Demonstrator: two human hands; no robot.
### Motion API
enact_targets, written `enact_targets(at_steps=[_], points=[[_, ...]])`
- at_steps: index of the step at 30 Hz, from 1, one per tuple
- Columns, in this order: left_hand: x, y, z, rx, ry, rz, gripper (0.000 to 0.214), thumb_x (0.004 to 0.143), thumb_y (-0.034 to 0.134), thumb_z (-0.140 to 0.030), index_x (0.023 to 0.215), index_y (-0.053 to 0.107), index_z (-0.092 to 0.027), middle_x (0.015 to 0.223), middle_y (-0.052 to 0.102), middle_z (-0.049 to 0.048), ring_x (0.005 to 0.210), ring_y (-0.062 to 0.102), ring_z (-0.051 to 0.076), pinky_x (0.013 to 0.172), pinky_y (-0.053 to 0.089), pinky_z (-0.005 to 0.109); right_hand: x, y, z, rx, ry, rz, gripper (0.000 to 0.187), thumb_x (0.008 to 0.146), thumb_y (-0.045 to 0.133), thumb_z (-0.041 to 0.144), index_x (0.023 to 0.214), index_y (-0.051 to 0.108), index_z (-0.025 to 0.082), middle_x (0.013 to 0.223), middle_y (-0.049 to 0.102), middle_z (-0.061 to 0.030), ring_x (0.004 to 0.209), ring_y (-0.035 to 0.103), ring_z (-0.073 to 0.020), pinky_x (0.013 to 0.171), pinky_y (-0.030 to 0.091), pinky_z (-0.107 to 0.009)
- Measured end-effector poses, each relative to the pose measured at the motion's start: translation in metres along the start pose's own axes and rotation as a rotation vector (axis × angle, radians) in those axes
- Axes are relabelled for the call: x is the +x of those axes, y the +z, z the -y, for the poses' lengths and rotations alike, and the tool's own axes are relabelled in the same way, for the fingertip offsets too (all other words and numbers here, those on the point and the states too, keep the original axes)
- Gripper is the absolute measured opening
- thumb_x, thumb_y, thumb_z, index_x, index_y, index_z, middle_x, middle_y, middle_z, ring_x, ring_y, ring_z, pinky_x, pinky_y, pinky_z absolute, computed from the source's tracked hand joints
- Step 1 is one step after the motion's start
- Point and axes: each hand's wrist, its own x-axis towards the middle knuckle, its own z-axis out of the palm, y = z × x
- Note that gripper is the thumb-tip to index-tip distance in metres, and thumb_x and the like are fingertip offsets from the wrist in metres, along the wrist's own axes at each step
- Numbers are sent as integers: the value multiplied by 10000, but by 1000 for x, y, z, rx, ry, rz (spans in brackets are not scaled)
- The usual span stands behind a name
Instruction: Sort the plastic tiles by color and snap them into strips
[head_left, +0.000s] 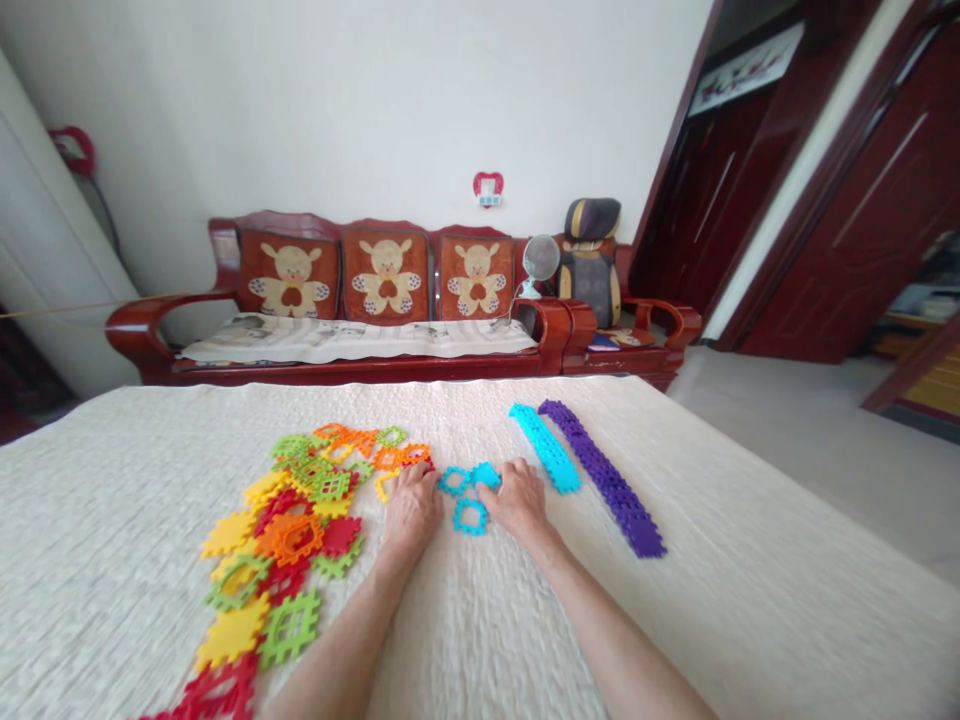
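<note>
Here, mid-frame, the left hand (411, 508) and right hand (516, 497) rest unclenched, fingertips touching loose cyan tiles (469, 516) between them; the cyan strip (546, 447) runs diagonally just right, nearer the right hand.

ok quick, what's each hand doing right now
left hand: palm down, fingers by the cyan pieces; grip cannot be told
right hand: fingertips on a cyan piece; grip cannot be told

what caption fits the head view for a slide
Two bare hands, left hand and right hand, rest on loose cyan plastic interlocking tiles atop a cream quilted cloth.
</note>
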Motion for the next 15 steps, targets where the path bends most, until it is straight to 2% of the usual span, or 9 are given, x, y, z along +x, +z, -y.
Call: enact_targets(at_steps=[4, 7, 11, 13, 15], points=[[-1, -3, -2, 10, 3, 15, 313, 841, 464, -180, 1066, 680, -206, 1209, 614, 100, 1117, 525, 270, 953, 383, 416, 9, 4, -5, 250, 71, 20, 93, 733, 583, 248, 800, 618, 195, 813, 639, -64, 750, 595, -191, 694, 446, -297], [-1, -3, -2, 2, -3, 14, 314, 841, 464, -173, 1067, 680, -211, 1208, 613, 92, 1120, 521, 265, 959, 378, 410, 6, -2, -21, 361, -2, -48, 76, 760, 514, 219, 775, 585, 201, 763, 621, -32, 691, 579, -163, 660, 443, -275], [-1, -4, -3, -5, -6, 8, 304, 836, 473, -168, 1054, 680, -210, 1182, 619, 89, 1094, 526, 256, 937, 386, 393, -10, -14, -44, 322, -211, -80, 202, 700, 438, 93, 810, 574, 193, 825, 613, -52, 831, 581, -185, 764, 461, -307], [-2, -4, -4, -3, -4, 3, 294, 835, 478, -168, 1044, 680, -204, 1171, 619, 94, 1084, 528, 257, 928, 387, 392, -19, -19, -49, 323, -265, -41, 327, 659, 436, 67, 931, 578, 181, 928, 618, -70, 943, 573, -198, 846, 460, -337], [-1, -4, -4, 1, -3, 0, 288, 836, 476, -167, 1033, 682, -204, 1162, 621, 95, 1082, 527, 258, 924, 385, 391, -25, -22, -48, 317, -258, -8, 427, 661, 477, 102, 1075, 551, 174, 1037, 609, -87, 1022, 555, -217, 901, 451, -371]])
